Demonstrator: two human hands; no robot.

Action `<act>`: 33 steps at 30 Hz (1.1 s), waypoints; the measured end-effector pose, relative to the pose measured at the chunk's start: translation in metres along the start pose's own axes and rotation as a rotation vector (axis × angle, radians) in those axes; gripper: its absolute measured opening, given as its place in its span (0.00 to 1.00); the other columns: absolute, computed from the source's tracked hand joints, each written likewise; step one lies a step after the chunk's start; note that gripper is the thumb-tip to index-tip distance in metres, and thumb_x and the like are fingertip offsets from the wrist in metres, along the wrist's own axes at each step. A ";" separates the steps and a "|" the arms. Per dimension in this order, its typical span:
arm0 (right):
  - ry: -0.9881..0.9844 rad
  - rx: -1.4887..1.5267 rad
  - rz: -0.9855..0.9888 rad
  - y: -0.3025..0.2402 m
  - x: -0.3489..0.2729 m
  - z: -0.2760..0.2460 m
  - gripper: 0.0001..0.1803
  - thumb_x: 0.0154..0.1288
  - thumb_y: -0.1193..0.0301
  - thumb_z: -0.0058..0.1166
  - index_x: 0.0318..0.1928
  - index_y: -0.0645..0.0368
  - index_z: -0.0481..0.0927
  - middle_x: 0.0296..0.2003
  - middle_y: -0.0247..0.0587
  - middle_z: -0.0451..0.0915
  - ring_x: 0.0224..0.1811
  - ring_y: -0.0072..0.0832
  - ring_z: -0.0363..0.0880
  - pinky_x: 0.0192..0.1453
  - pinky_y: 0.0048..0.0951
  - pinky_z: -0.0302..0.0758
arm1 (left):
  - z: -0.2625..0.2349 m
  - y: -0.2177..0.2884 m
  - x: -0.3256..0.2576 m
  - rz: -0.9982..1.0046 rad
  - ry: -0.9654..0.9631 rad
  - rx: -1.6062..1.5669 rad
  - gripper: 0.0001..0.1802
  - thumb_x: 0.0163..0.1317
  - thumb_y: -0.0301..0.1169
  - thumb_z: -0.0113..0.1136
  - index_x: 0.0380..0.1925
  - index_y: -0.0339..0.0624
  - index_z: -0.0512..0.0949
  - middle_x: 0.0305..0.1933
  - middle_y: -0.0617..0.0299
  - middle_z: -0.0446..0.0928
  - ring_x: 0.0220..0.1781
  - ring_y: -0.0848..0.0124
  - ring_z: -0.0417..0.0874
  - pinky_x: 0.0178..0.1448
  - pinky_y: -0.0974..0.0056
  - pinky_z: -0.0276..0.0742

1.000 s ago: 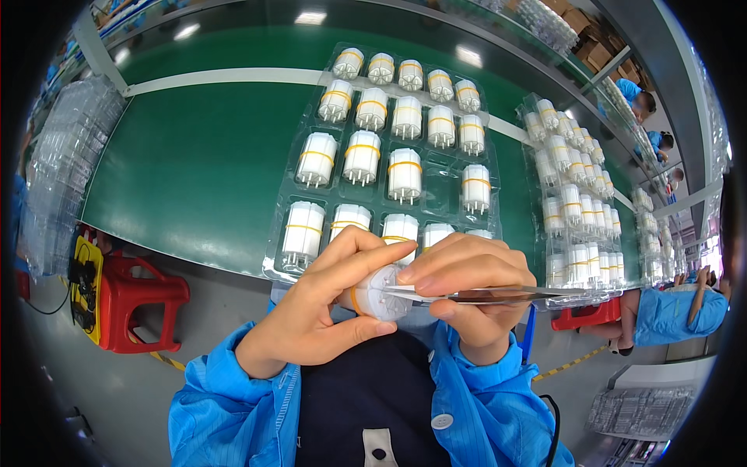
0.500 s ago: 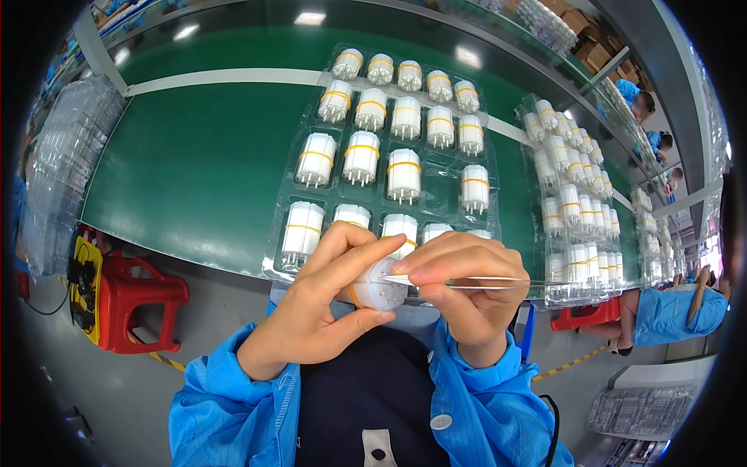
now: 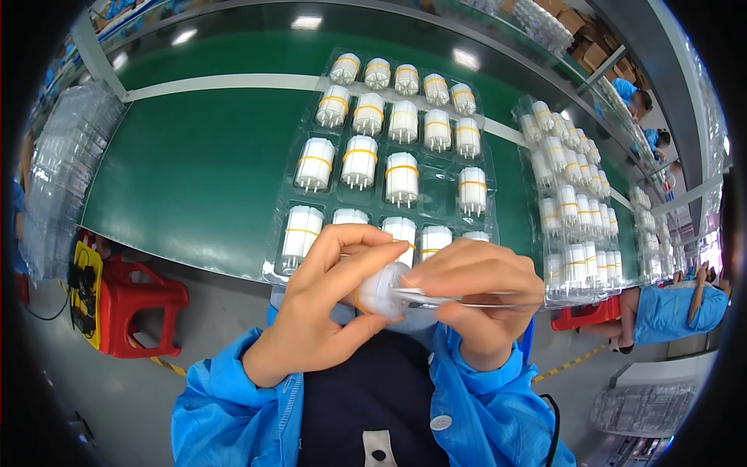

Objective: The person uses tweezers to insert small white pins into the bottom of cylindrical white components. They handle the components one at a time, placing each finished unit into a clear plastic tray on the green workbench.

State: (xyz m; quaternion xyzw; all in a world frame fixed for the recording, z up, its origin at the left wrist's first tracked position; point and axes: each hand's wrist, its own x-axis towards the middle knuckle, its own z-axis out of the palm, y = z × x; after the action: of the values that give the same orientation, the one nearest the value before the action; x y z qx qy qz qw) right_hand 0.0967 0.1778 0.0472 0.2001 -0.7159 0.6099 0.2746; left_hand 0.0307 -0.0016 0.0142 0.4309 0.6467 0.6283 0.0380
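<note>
My left hand (image 3: 315,311) is closed around a white plug adapter (image 3: 379,292) with an orange band, tilted so that one end points right. My right hand (image 3: 490,296) pinches a pair of thin metal tweezers (image 3: 436,302), their tips close to that end; motion blur hides whether they touch it. Just beyond my hands lies a clear plastic tray (image 3: 440,193) with rows of similar white adapters (image 3: 402,179), most showing an orange band. In its second row from the near side, one pocket holds no adapter.
More adapters fill clear trays (image 3: 576,194) on the right of the green table (image 3: 194,171). Stacked clear trays (image 3: 66,171) stand at the left end. A red stool (image 3: 144,303) is on the floor at left. A co-worker in a blue garment (image 3: 677,315) sits at far right.
My right hand and the tweezers have shifted slightly right and down. The adapter in my left hand has turned a little, and my left hand has moved slightly.
</note>
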 end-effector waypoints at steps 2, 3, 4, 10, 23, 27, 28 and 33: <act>0.164 0.230 0.046 0.002 -0.014 0.003 0.10 0.58 0.77 0.64 0.40 0.68 0.83 0.38 0.52 0.86 0.41 0.36 0.85 0.46 0.32 0.80 | 0.001 -0.001 0.004 0.077 0.053 0.097 0.33 0.44 0.16 0.69 0.56 0.33 0.77 0.54 0.49 0.74 0.49 0.57 0.78 0.51 0.60 0.75; 0.191 0.180 0.058 0.002 -0.018 0.008 0.10 0.59 0.77 0.64 0.40 0.68 0.83 0.38 0.52 0.86 0.41 0.36 0.85 0.46 0.32 0.80 | 0.001 -0.003 0.005 0.087 0.080 0.158 0.32 0.43 0.16 0.69 0.54 0.34 0.78 0.53 0.49 0.75 0.48 0.56 0.78 0.51 0.59 0.75; 0.218 0.129 0.069 0.001 -0.020 0.015 0.09 0.59 0.78 0.63 0.41 0.68 0.83 0.38 0.52 0.86 0.42 0.35 0.85 0.46 0.31 0.80 | 0.001 -0.005 0.006 0.096 0.107 0.218 0.32 0.42 0.16 0.70 0.53 0.34 0.79 0.52 0.49 0.77 0.48 0.55 0.78 0.51 0.58 0.75; 0.232 0.054 0.098 0.006 -0.020 0.022 0.08 0.62 0.80 0.60 0.41 0.68 0.82 0.38 0.51 0.86 0.40 0.32 0.84 0.43 0.28 0.79 | 0.014 -0.014 0.000 0.183 0.252 0.227 0.33 0.38 0.16 0.70 0.52 0.36 0.79 0.48 0.51 0.79 0.48 0.55 0.78 0.50 0.58 0.74; 0.259 0.061 0.128 0.010 -0.020 0.023 0.06 0.63 0.79 0.61 0.40 0.69 0.83 0.36 0.50 0.86 0.37 0.30 0.84 0.41 0.26 0.78 | 0.015 -0.018 -0.001 0.213 0.273 0.317 0.35 0.35 0.13 0.66 0.52 0.36 0.80 0.47 0.52 0.79 0.47 0.55 0.77 0.49 0.58 0.73; 0.239 0.047 0.117 0.014 -0.019 0.022 0.06 0.63 0.80 0.60 0.40 0.68 0.83 0.35 0.49 0.86 0.36 0.29 0.83 0.41 0.25 0.77 | 0.013 -0.019 -0.001 0.206 0.262 0.319 0.35 0.35 0.13 0.66 0.52 0.35 0.80 0.47 0.52 0.78 0.47 0.55 0.76 0.49 0.58 0.73; 0.240 0.043 0.119 0.014 -0.019 0.022 0.06 0.62 0.80 0.60 0.40 0.68 0.83 0.35 0.49 0.86 0.36 0.29 0.83 0.40 0.25 0.78 | 0.013 -0.018 -0.001 0.201 0.258 0.318 0.35 0.35 0.13 0.66 0.52 0.35 0.80 0.47 0.52 0.78 0.47 0.55 0.76 0.48 0.58 0.73; 0.179 -0.108 0.088 0.011 -0.014 0.022 0.06 0.60 0.81 0.61 0.39 0.67 0.83 0.34 0.49 0.86 0.34 0.31 0.84 0.37 0.26 0.78 | 0.012 -0.017 0.001 0.220 0.247 0.381 0.35 0.35 0.13 0.66 0.52 0.35 0.80 0.47 0.51 0.78 0.46 0.55 0.76 0.48 0.58 0.73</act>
State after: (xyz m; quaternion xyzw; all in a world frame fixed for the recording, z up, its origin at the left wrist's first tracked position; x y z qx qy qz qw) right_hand 0.0974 0.1579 0.0278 0.0982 -0.7285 0.5975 0.3205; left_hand 0.0279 0.0112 -0.0021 0.4180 0.7022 0.5435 -0.1918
